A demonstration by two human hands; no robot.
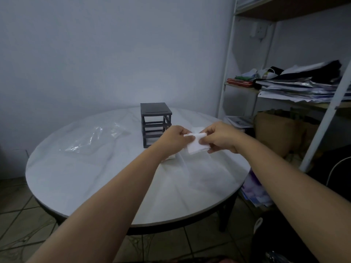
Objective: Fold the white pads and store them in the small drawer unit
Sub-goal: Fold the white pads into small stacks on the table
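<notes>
White pad (197,148): small, thin sheet, held up off the table between both hands, just right of and in front of the drawer unit. Upper edge bunched or turned over between the fingers, lower part hanging free as a flat flap. Fold looks part-made, not finished. Left hand (174,136): fingers curled, thumb and forefinger pinching the pad's upper left edge. Right hand (221,136): likewise curled, pinching the upper right edge, lower fingers behind the flap. Handling, as a judgement: very light, soft, limp, no stiffness of its own, so it will droop wherever unsupported. Not slippery, not breakable, though it may crease or shed its fold if let go. Best taken at corners or along an edge with fingertip pinches, then held flat across the crease so the fold stays shut on the way to a slot. Another patch of white shows just behind the hands, and a white scrap (171,158) lies on the table under the left wrist. Cannot tell whether these are further pads. Small drawer unit (154,112): dark grey cube frame, upright near the far middle of the table, tiers visible as open-looking slots. Whether drawers sit in them is unclear. Round table (95,186): pale, marbled top, dark rim. Clear plastic bag (91,141) lies crumpled to the left, well apart from the unit. To the right, a white shelving frame (227,73) carrying a stack of papers (296,86).
</notes>
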